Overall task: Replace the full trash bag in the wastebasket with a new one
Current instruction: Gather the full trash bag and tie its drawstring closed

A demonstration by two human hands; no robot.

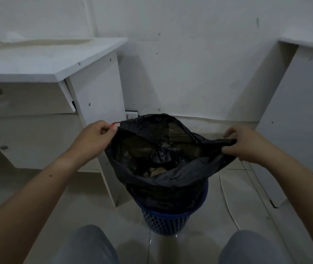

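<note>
White wall and tiled floor (237,206) | black trash bag (161,180) hangs between the hands, base in blue wastebasket (166,221) | left hand (92,139) pinches red drawstring (116,123); right hand (247,144) grips bunched rim; mouth stretched side-to-side; lift runs straight up

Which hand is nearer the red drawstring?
Left. The left hand pinches the red drawstring at the rim of the black plastic trash bag; the right hand grips the opposite rim.
</note>
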